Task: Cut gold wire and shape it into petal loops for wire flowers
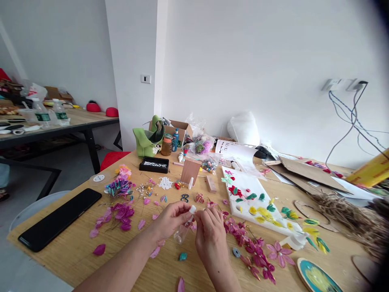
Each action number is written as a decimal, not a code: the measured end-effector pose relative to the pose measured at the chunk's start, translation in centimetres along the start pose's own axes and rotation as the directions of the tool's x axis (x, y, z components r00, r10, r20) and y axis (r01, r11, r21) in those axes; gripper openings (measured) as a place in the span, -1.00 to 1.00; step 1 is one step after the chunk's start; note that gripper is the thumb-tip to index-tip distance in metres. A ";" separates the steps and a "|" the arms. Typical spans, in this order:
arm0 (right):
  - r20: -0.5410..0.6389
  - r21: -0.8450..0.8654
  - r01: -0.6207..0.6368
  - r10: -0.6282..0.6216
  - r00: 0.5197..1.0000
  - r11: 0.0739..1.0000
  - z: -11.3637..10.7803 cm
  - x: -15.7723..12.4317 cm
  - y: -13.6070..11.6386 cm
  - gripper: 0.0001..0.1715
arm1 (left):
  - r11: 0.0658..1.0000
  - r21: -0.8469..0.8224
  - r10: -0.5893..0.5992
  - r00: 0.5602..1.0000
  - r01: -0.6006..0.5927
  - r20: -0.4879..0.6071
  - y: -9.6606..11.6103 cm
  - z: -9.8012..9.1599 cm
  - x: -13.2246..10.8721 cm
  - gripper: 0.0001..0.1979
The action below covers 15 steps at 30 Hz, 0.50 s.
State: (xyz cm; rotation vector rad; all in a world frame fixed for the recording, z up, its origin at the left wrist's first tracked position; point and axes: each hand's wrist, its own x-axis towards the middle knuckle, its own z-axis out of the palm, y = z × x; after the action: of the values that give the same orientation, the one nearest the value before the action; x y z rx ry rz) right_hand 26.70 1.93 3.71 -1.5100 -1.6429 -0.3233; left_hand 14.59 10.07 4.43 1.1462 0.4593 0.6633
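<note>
Over the middle of the table, my left hand point(173, 219) is closed on a small clear plastic bottle point(181, 234), which tilts so that its white cap point(192, 209) points up and right. The fingers of my right hand point(211, 229) are pinched together just beside the cap; what they hold, if anything, is hidden. Below the bottle lies a small teal piece point(182, 256). Loose pink petals point(155, 252) are scattered around my left forearm. Magenta flowers point(237, 231) lie to the right of my right hand.
A long black case point(60, 219) lies at the left edge. A white foam board point(252, 198) with red and yellow flowers stands on the right. Farther back are a black tray point(154, 170), a wooden block point(191, 170) and a green bag point(142, 142). Brown twine point(343, 219) lies far right.
</note>
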 end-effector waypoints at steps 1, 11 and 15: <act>-0.015 0.030 -0.016 0.016 1.000 0.999 0.0 0.0 0.0 -0.73 | 1.000 0.015 0.027 1.000 -0.027 -0.004 0.0 0.1 0.0 -0.64; 0.122 0.335 -0.355 0.334 0.935 0.873 0.0 -0.1 0.7 -0.71 | 0.860 0.446 0.257 0.966 -0.247 0.039 -0.3 0.2 -0.3 -0.72; 0.247 0.468 -0.475 0.406 0.880 0.745 0.0 0.2 1.1 -0.67 | 0.748 0.589 0.333 0.941 -0.305 0.063 -0.2 0.1 -0.4 -0.76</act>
State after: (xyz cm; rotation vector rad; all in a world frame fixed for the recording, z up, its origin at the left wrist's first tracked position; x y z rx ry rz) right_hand 27.73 2.33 3.42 -1.4515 -1.2610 0.4630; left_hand 14.44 9.66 4.30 1.8426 0.5335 0.8775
